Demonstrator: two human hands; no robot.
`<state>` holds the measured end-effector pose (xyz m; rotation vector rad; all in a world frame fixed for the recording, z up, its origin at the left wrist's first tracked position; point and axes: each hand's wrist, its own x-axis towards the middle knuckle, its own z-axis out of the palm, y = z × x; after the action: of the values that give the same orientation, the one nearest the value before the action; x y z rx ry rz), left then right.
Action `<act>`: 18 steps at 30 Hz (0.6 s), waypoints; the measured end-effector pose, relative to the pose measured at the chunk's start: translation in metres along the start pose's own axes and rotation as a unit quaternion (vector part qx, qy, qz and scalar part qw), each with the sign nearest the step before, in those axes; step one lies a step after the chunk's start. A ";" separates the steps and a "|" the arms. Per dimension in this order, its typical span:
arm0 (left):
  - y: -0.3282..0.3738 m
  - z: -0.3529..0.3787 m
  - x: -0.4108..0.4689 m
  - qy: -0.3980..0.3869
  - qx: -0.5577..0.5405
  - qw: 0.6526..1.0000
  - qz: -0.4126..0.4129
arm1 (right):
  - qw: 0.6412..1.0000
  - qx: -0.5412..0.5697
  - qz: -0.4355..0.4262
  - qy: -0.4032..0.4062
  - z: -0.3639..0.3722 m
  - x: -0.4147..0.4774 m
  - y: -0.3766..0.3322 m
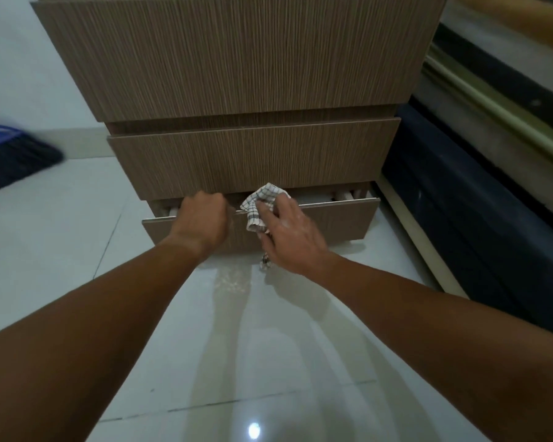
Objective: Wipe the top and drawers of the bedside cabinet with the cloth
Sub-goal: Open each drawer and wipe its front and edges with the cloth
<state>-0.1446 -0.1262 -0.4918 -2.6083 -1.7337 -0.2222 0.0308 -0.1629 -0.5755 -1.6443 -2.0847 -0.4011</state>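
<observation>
The checked cloth (261, 202) sits bunched on the top edge of the bottom drawer (332, 221), with a tail hanging down below the palm. The right hand (288, 237) holds it there, fingers curled over the fabric and pressing it to the metal-trimmed rim. Just beside it, the left hand (201, 218) is closed over the same rim, fingers hooked behind the front panel. This drawer stands pulled out a little.

The middle drawer (253, 157) and top drawer (230, 59) are closed. Their fronts show no mark that tells wiped from unwiped, and the top of the bedside cabinet is out of view. The work looks to be on the lowest drawer, probably a late step if it runs downward.

A broom (13, 154) lies on the tiled floor (77, 250) to the left. A dark bed (460, 202) edge runs along the right.
</observation>
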 end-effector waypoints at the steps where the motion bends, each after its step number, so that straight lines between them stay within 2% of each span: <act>1: 0.001 -0.001 -0.002 -0.003 0.001 1.000 0.001 | 0.999 -0.029 -0.029 0.013 -0.003 -0.001 0.003; 3: 0.005 -0.003 -0.006 -0.001 0.009 1.000 0.002 | 0.989 -0.104 -0.102 0.025 -0.012 -0.001 0.015; 5: 0.007 -0.002 -0.008 0.005 0.017 1.000 0.004 | 0.977 -0.144 -0.159 0.000 -0.024 -0.002 0.035; 8: 0.007 -0.002 -0.014 0.013 -0.002 1.000 -0.013 | 0.972 -0.169 -0.156 -0.052 -0.039 -0.020 0.074; 10: 0.011 -0.001 -0.019 0.021 -0.016 1.000 -0.015 | 0.976 -0.200 -0.080 -0.034 -0.049 -0.046 0.102; 12: 0.017 -0.002 -0.025 0.034 -0.014 0.999 -0.011 | 0.975 -0.218 0.050 0.009 -0.055 -0.075 0.124; 14: 0.022 0.001 -0.030 0.040 -0.011 0.999 -0.014 | 0.970 -0.151 0.187 0.045 -0.047 -0.092 0.127; 15: 0.023 0.002 -0.032 0.041 -0.012 0.999 -0.021 | 0.963 -0.072 0.248 0.072 -0.039 -0.093 0.119; 16: 0.023 0.003 -0.033 0.040 -0.015 0.999 -0.027 | 0.943 0.024 0.310 0.119 -0.028 -0.088 0.107; 18: 0.024 0.002 -0.033 0.037 -0.019 0.999 -0.031 | 0.848 0.198 0.428 0.241 -0.013 -0.071 0.078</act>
<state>-0.1353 -0.1654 -0.4960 -2.5395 -1.8050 -0.3510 0.1215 -0.2094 -0.6048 -1.7708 -0.8518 -0.0495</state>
